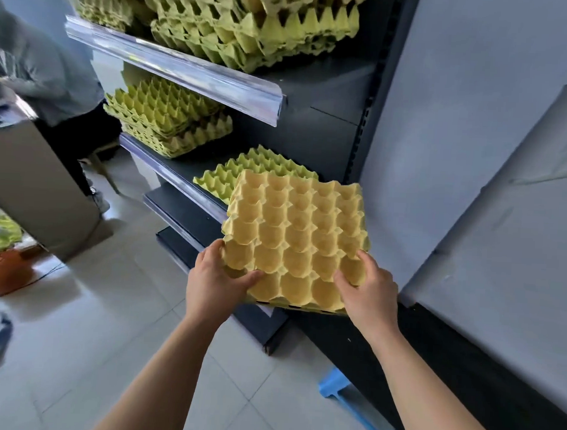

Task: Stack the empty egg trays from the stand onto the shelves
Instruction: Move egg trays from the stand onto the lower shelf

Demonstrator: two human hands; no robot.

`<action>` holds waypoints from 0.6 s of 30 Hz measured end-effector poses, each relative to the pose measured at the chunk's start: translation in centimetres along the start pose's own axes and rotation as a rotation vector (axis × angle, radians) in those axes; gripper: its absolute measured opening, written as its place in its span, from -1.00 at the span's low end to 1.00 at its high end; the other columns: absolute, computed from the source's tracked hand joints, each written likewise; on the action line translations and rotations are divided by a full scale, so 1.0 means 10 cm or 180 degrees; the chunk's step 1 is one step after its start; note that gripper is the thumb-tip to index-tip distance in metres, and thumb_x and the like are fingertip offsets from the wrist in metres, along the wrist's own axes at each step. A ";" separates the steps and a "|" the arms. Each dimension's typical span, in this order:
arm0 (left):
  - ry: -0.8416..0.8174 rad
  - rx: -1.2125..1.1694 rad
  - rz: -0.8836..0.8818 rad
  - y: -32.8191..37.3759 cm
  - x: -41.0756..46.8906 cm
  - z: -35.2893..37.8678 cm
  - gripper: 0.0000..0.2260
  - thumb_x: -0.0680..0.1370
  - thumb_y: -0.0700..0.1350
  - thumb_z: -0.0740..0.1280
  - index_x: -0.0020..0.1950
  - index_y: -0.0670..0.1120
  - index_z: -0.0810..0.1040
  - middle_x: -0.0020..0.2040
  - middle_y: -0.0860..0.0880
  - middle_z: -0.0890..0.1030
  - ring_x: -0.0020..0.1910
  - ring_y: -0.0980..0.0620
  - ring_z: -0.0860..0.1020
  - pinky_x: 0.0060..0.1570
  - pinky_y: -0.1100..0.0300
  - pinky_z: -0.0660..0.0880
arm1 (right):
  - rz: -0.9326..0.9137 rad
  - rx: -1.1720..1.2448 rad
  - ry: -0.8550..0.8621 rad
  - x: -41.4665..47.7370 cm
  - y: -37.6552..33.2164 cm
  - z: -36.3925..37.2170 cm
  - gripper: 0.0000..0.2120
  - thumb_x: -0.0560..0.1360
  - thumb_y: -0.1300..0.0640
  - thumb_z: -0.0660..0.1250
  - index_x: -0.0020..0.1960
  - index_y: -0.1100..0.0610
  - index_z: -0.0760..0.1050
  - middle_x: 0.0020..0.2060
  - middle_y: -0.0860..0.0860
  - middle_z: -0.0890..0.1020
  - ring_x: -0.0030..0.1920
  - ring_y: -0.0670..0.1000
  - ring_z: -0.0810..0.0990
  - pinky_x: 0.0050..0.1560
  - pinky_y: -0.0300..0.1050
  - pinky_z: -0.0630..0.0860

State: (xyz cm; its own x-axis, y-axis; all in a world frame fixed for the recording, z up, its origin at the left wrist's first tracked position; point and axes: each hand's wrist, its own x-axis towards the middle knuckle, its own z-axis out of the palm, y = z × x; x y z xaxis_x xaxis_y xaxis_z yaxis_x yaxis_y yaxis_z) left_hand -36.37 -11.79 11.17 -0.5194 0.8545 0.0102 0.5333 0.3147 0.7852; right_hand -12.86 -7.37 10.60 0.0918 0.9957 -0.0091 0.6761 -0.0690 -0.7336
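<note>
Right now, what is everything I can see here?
Held egg tray: one, yellow, in both hands before the lower shelf.
Shelved egg trays: several green stacks on three shelf levels.
Shelf unit: one, dark, with clear edge strips.
Stool: one, blue, on the floor, partly hidden.
Basket: one, orange, far left.
Other person: one, grey top, upper left.
Left hand: grips the tray's near left corner.
Right hand: grips the near right corner.

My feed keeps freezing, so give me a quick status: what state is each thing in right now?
Yellow tray: held in the air, tilted, bumps up.
Left hand: gripping the tray's near left corner.
Right hand: gripping its near right corner.
Green tray: lying on the lower shelf.
Middle stack: resting on its shelf.
Top stacks: piled unevenly.
</note>
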 end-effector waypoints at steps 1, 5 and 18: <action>0.0011 -0.0012 0.0013 -0.05 0.12 -0.07 -0.21 0.28 0.17 0.56 0.43 0.03 0.35 0.30 0.03 0.44 0.23 0.00 0.46 0.15 0.09 0.43 | 0.0013 0.0019 -0.0014 0.04 -0.11 0.09 -0.44 0.47 -0.19 0.29 0.42 -0.12 0.25 0.22 0.10 0.42 0.28 0.12 0.32 -0.01 -0.10 0.32; 0.0031 0.0009 0.0034 -0.24 0.63 -0.26 -0.20 0.27 0.19 0.55 0.43 0.05 0.34 0.32 0.07 0.43 0.22 0.03 0.47 0.14 0.09 0.44 | 0.0008 0.0031 -0.0043 0.29 -0.47 0.45 -0.45 0.48 -0.18 0.29 0.42 -0.14 0.25 0.22 0.10 0.41 0.25 0.09 0.30 -0.04 -0.10 0.29; -0.0156 0.0090 0.0148 -0.49 2.43 -0.28 -0.17 0.28 0.23 0.53 0.47 0.05 0.30 0.33 0.07 0.44 0.24 0.02 0.47 0.16 0.05 0.46 | 0.0211 -0.0130 0.0212 1.45 -1.17 1.42 -0.43 0.46 -0.22 0.29 0.42 -0.15 0.24 0.26 0.13 0.39 0.25 0.12 0.30 -0.03 0.02 0.40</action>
State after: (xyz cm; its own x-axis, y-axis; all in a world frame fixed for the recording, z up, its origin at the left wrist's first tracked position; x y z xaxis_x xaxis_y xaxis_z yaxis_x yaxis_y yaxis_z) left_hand -53.48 6.25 9.26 -0.4607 0.8874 0.0155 0.5751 0.2852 0.7667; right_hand -29.83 8.78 9.39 0.1847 0.9827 -0.0106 0.6960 -0.1385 -0.7046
